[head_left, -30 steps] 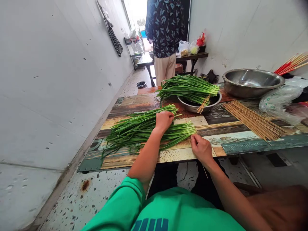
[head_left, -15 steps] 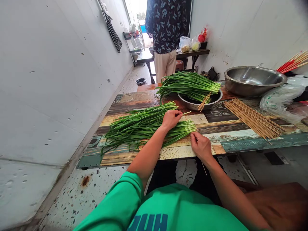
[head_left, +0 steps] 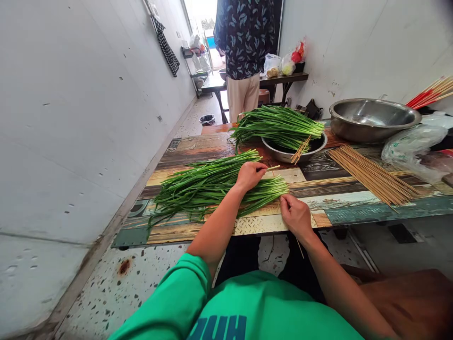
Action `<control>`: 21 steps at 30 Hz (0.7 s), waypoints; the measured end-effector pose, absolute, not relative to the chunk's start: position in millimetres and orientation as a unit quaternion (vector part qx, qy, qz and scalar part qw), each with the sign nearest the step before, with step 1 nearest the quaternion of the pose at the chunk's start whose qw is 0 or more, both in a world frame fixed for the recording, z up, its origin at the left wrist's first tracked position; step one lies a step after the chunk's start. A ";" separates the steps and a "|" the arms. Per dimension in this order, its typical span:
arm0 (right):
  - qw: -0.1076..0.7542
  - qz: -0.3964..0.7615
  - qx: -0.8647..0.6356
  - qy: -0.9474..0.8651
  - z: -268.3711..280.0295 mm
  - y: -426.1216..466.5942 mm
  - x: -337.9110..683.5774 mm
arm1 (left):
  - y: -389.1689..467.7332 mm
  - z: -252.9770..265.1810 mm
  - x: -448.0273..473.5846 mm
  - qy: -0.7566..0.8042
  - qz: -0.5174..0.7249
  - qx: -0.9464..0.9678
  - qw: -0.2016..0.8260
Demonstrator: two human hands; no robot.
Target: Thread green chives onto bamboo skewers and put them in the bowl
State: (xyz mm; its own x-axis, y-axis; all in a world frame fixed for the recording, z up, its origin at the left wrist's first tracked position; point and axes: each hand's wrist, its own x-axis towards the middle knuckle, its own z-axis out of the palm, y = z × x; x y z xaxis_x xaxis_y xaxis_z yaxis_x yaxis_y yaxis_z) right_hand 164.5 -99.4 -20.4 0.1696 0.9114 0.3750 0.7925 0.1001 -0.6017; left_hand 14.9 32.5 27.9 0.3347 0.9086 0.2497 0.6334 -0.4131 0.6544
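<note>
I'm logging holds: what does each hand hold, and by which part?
The left hand pinches a pale stalk near its exposed tip; the right hand holds a thin stick by its upper part, lower end jutting below.

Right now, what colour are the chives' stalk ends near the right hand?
Pale, yellowish green; the stalk ends show best in the head view.

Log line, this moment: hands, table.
left hand: pinching pale stalk | right hand: gripping thin stick | table: green stalks, stick bundle, steel basin
</note>
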 end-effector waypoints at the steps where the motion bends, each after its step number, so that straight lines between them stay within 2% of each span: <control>1: 0.377 0.081 -0.665 -0.640 -20.3 -99.5 164.5 | 33.1 27.8 14.5 0.497 0.308 0.779 0.226; 21: 0.378 0.072 -0.661 -0.644 -21.3 -99.1 164.1 | 31.6 27.8 14.6 0.492 0.292 0.785 0.238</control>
State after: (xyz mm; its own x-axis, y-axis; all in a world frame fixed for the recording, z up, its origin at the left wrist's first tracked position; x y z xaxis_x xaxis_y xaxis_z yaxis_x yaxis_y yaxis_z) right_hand 164.1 -99.1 -21.3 0.1610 0.9059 0.3916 0.7968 0.1148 -0.5933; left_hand 14.6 31.6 27.8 0.3461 0.9111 0.2238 0.6337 -0.4030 0.6603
